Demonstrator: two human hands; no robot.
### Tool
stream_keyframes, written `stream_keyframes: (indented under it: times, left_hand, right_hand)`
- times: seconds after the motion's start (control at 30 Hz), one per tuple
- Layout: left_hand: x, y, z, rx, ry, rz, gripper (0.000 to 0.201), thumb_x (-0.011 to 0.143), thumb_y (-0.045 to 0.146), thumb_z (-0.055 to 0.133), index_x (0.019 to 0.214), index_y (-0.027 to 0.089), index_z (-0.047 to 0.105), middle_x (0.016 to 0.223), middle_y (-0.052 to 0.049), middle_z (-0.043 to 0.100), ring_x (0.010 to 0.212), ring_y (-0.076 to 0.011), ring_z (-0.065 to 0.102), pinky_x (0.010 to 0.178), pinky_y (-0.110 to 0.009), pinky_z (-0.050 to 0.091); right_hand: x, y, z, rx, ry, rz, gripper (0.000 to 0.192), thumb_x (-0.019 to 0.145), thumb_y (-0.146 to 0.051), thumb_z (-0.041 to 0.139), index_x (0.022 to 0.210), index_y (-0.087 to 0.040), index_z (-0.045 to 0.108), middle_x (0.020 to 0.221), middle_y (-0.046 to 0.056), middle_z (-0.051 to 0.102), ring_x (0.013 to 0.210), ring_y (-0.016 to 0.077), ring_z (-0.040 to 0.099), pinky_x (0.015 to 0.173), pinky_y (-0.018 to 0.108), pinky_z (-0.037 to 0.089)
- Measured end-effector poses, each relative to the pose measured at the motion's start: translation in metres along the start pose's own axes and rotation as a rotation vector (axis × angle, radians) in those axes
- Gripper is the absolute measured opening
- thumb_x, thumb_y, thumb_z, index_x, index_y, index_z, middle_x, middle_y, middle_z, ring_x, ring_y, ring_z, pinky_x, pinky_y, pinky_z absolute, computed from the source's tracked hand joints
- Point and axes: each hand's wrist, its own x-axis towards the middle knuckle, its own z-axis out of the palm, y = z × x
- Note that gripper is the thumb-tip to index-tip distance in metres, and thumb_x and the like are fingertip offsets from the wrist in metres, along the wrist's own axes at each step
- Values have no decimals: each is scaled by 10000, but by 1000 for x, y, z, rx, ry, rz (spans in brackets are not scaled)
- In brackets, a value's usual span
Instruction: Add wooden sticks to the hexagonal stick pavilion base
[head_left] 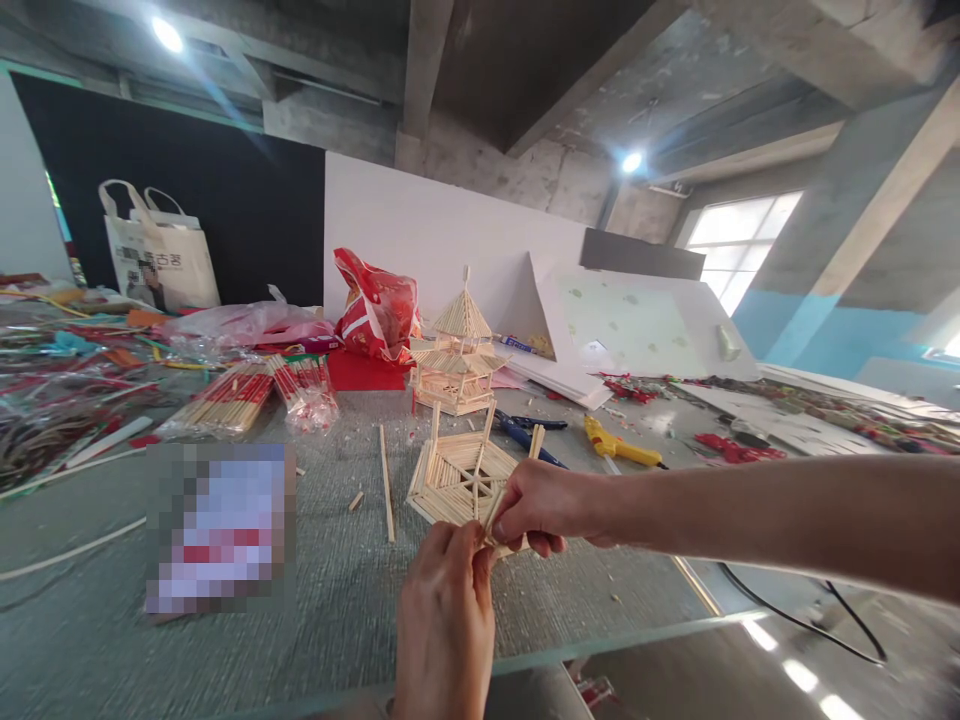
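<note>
My left hand [444, 620] is closest, fingers pinched on a stick [491, 517] at the near edge of the hexagonal frame [459, 482] on the desk [315, 600]. My right hand [541, 506] pinches the same spot. Behind stands a stick pagoda [459, 350].

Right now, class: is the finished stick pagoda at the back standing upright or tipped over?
Upright. The pagoda rests on its flat base on the table, its pointed roof spire straight up, behind the stick frame both hands work on.
</note>
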Motion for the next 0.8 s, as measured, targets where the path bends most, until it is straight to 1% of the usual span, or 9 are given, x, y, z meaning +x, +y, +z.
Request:
stream_keyframes:
  times: [0.1, 0.27, 0.4, 0.5, 0.57, 0.6, 0.67, 0.73, 0.8]
  left_hand:
    - [1, 1, 0, -4, -1, -2, 145, 845, 161, 456, 889, 210, 586, 789, -32, 611, 698, -182, 608, 612, -316, 490]
    - [2, 0, 1, -5, 9, 13, 134, 852, 196, 459, 884, 210, 588, 786, -30, 613, 690, -171, 619, 594, -289, 482]
    - [2, 1, 0, 15, 11, 22, 124, 846, 190, 469, 891, 216, 582, 785, -24, 614, 702, -168, 618, 603, -285, 484]
    - [2, 2, -1, 21, 29, 34, 124, 838, 176, 478, 898, 212, 580, 780, -23, 617, 682, -160, 618, 593, -277, 495]
    - [1, 2, -1, 31, 43, 38, 127, 834, 170, 481, 904, 203, 581, 776, -26, 621, 668, -155, 618, 582, -266, 500]
    - [-1, 2, -2, 34, 46, 52, 136, 834, 169, 478, 918, 199, 580, 779, -28, 624, 668, -151, 620, 579, -257, 502]
    - [-5, 0, -2, 39, 78, 87, 166, 839, 181, 466, 967, 195, 571, 792, -33, 629, 681, -143, 626, 573, -234, 503]
    - [-12, -1, -5, 43, 149, 97, 199, 848, 208, 450, 1017, 196, 555, 821, -42, 635, 725, -142, 634, 573, -215, 503]
    - [-19, -1, -10, 27, 230, 88, 190, 863, 234, 429, 1002, 202, 554, 830, -43, 643, 731, -130, 636, 578, -196, 498]
  right_hand:
    - [0, 0, -1, 13, -6, -4, 62, 576, -152, 534, 542, -130, 582, 485, -43, 516, 369, 42, 435, 312, 147, 288]
    - [-5, -1, -2, 28, -30, -3, 84, 585, -150, 523, 579, -123, 603, 535, -31, 548, 377, 43, 464, 322, 149, 310]
    - [-10, -2, -1, 80, -54, 10, 102, 597, -150, 520, 625, -122, 615, 578, -25, 574, 379, 41, 480, 328, 148, 318]
    - [-12, 0, 0, 97, -77, 16, 91, 607, -151, 524, 631, -124, 608, 600, -21, 577, 384, 41, 482, 335, 151, 319]
    - [-16, 1, 0, 74, -59, -5, 81, 627, -150, 516, 617, -121, 592, 593, -19, 557, 394, 44, 479, 341, 157, 315]
    - [-19, 1, -1, 46, -36, -25, 87, 642, -154, 513, 636, -121, 593, 571, -22, 538, 401, 49, 475, 346, 161, 313]
    - [-29, 1, -3, -42, 55, -81, 135, 680, -177, 521, 761, -123, 615, 550, -28, 517, 426, 64, 479, 371, 173, 332]
    - [-46, 0, -8, -152, 180, -165, 225, 720, -223, 537, 916, -144, 616, 573, -21, 537, 469, 82, 502, 424, 194, 374]
    - [-69, 2, -13, -249, 329, -295, 240, 761, -280, 537, 969, -194, 618, 647, -1, 579, 527, 98, 523, 490, 221, 410]
